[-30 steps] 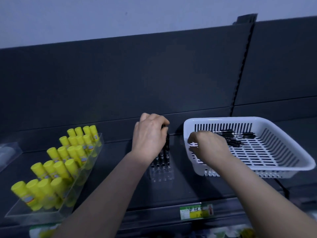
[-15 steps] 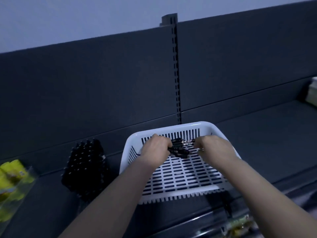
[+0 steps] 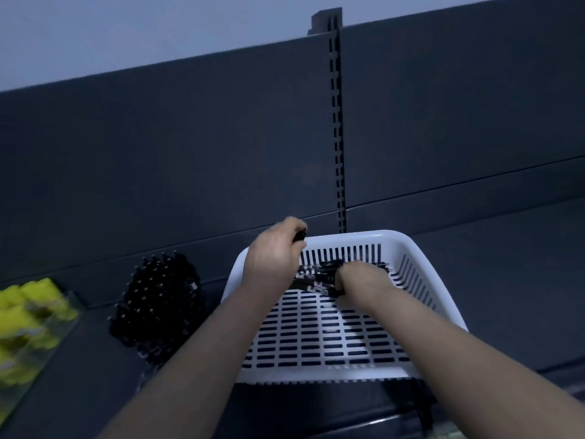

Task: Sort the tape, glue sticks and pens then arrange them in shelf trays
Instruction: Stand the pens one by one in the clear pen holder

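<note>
A white slotted basket (image 3: pixel 332 346) sits on the dark shelf and holds a small pile of black pens (image 3: pixel 319 277) at its far end. My left hand (image 3: pixel 273 259) is raised at the basket's far left corner, fingers curled round black pens whose tips stick out above the fist. My right hand (image 3: pixel 359 277) is down in the basket, curled over the pen pile. To the left stands a clear tray packed with upright black pens (image 3: pixel 158 296). Yellow glue sticks (image 3: pixel 30 318) fill a clear tray at the far left, blurred.
The dark shelf back panel rises behind, with a slotted upright post (image 3: pixel 337 137) above the basket. Bare shelf surface (image 3: pixel 506 280) extends to the right of the basket. The shelf's front edge runs along the bottom.
My left hand has lifted out of the basket up and left with pens in its grip. My right hand has shifted left onto the pen pile. The view has panned slightly left.
</note>
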`<state>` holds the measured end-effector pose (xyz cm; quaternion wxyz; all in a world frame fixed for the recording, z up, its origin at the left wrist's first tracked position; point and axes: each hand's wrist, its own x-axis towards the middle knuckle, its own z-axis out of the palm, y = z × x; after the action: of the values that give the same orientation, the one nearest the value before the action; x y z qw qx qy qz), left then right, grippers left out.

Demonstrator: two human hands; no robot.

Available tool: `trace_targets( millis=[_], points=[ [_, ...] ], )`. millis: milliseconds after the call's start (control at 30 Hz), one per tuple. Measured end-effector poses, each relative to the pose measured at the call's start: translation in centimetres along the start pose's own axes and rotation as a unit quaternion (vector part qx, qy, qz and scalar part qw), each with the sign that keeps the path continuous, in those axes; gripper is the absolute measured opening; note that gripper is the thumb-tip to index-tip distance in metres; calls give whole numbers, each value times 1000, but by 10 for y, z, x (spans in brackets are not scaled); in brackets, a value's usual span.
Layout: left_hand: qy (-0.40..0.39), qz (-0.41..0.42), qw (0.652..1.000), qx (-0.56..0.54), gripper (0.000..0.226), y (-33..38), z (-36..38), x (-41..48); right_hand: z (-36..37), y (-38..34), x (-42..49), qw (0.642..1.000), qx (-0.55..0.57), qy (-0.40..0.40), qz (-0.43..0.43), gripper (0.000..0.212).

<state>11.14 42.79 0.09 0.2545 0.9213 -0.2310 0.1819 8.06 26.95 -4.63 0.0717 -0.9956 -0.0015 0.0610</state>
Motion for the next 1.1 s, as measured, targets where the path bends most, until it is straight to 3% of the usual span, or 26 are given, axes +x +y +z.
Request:
trace_targets(
  millis=[233, 367, 567, 767, 867, 1100],
  points=[
    [83, -38, 989, -114, 15, 0, -52, -14, 2, -8, -10, 1000, -1, 19, 14, 14],
    [117, -53, 985, -113, 14, -11, -86, -26, -30, -36, -34, 987, 82, 138, 7, 20],
    [166, -63, 978, -113, 25, -56, -147, -67, -72, -118, -73, 918, 265, 282, -88, 12],
    [166, -101, 975, -112, 19, -113, -176, -117, -61, -189, -85, 885, 354, 277, -120, 16],
    [157, -105, 975, -113, 18, -131, -172, -136, -47, -209, -86, 882, 368, 272, -114, 29],
    [173, -91, 971, -137, 18, -155, -152, -151, -30, -226, -91, 892, 353, 267, -96, 24]
  ],
)
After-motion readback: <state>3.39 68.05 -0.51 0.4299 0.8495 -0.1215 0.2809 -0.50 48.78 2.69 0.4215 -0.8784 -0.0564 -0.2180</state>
